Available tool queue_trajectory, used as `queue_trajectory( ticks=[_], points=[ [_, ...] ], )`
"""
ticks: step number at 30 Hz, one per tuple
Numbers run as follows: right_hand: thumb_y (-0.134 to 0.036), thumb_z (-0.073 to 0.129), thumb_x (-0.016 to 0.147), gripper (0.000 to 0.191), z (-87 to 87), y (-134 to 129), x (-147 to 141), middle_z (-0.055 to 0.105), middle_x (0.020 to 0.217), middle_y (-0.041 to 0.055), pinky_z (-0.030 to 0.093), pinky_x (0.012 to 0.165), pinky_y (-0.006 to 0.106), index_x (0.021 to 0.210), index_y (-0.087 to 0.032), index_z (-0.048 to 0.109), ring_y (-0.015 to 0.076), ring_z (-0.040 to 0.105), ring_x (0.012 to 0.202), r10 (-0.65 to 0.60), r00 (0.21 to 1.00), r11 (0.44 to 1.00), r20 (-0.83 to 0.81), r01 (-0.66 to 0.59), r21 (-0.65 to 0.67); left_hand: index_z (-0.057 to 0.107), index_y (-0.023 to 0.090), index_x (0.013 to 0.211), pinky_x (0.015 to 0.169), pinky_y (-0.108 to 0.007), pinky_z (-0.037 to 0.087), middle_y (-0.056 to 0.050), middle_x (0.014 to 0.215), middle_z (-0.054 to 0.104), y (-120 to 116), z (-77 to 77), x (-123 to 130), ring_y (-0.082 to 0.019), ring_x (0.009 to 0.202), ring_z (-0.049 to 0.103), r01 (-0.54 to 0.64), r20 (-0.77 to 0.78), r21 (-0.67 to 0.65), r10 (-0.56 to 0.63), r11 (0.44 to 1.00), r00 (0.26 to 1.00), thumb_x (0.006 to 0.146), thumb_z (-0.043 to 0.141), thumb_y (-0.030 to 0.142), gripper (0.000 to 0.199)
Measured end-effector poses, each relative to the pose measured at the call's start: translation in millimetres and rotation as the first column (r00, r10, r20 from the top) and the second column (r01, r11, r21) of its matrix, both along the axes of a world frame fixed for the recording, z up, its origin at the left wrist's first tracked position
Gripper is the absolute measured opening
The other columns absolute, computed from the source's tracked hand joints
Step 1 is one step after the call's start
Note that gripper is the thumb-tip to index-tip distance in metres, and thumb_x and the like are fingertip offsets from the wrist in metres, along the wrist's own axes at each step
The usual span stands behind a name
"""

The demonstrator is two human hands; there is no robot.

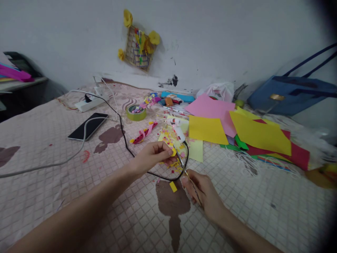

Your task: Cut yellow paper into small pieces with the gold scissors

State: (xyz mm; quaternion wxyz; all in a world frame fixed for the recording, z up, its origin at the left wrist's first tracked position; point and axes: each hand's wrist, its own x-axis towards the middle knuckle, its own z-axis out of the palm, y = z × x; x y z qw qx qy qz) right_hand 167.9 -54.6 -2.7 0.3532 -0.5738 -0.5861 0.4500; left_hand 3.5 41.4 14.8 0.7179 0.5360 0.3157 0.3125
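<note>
Between the thumb and fingers of my left hand [159,153] is a small piece of yellow paper [173,151]. My right hand [200,188] is closed around a pair of scissors [183,167], whose blades point up and left beside the yellow piece. Whether the blades touch the paper I cannot tell. Below my hands a small yellow paper rectangle [173,186] lies on the patterned cloth. Past my fingers, many pink and yellow scraps [165,135] are scattered over a pale yellow sheet [196,150]. A white glue gun [179,131] rests on that sheet.
A black cord [125,138] loops close around my hands. At left are a phone [88,126] and a power strip [89,104]. Green tape [136,113] and a red-pink decorated strip [144,133] lie ahead. Yellow sheets [260,131], white string [244,160] and a blue bag [292,95] are right.
</note>
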Motion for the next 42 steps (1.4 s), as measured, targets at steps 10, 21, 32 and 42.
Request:
queue_trajectory(
  ticks=[10, 21, 32, 42],
  points=[
    [-0.053, 0.04, 0.084, 0.041, -4.8, -4.3, 0.8, 0.037, 0.047, -0.0053, 0.025, 0.041, 0.022, 0.06, -0.02, 0.039, 0.0091, 0.033, 0.043, 0.031, 0.988, 0.996, -0.148, -0.043, -0.082, 0.056, 0.011, 0.073, 0.069, -0.027, 0.049, -0.006, 0.078, 0.067, 2.3, 0.4, -2.7, -0.013, 0.071, 0.063, 0.041, 0.016, 0.016, -0.042, 0.999, 0.999, 0.075, 0.064, 0.029, 0.02],
    [-0.053, 0.042, 0.084, 0.04, -5.2, -2.2, -2.1, 0.037, 0.052, -0.0054, 0.025, 0.044, 0.022, 0.064, -0.018, 0.042, 0.0092, 0.035, 0.048, 0.014, 0.987, 1.0, -0.157, -0.018, -0.021, 0.055, 0.013, 0.073, 0.068, -0.025, 0.046, -0.003, 0.072, 0.065, -12.9, -5.3, 10.5, -0.01, 0.066, 0.06, -0.123, 0.088, -0.074, 0.129, 0.99, 0.988, 0.075, 0.063, 0.028, 0.017],
    [-0.049, 0.044, 0.084, 0.037, -4.8, -1.1, -3.2, 0.039, 0.051, -0.0049, 0.026, 0.043, 0.022, 0.063, -0.018, 0.043, 0.0094, 0.037, 0.047, -0.004, 0.991, 1.0, -0.131, 0.005, 0.009, 0.055, 0.012, 0.074, 0.069, -0.025, 0.046, -0.003, 0.072, 0.064, -17.9, -6.7, 14.1, -0.01, 0.067, 0.059, -0.179, 0.109, -0.097, 0.189, 0.979, 0.976, 0.074, 0.063, 0.028, 0.017],
    [-0.046, 0.043, 0.086, 0.034, -10.0, -1.1, -1.5, 0.04, 0.05, -0.0054, 0.028, 0.042, 0.021, 0.065, -0.018, 0.045, 0.0088, 0.037, 0.045, 0.005, 0.995, 1.0, -0.105, -0.003, 0.014, 0.056, 0.012, 0.073, 0.068, -0.023, 0.046, -0.001, 0.069, 0.063, -19.9, -4.6, 15.8, -0.009, 0.065, 0.058, -0.222, 0.093, -0.105, 0.232, 0.969, 0.968, 0.074, 0.064, 0.027, 0.017]
  ],
)
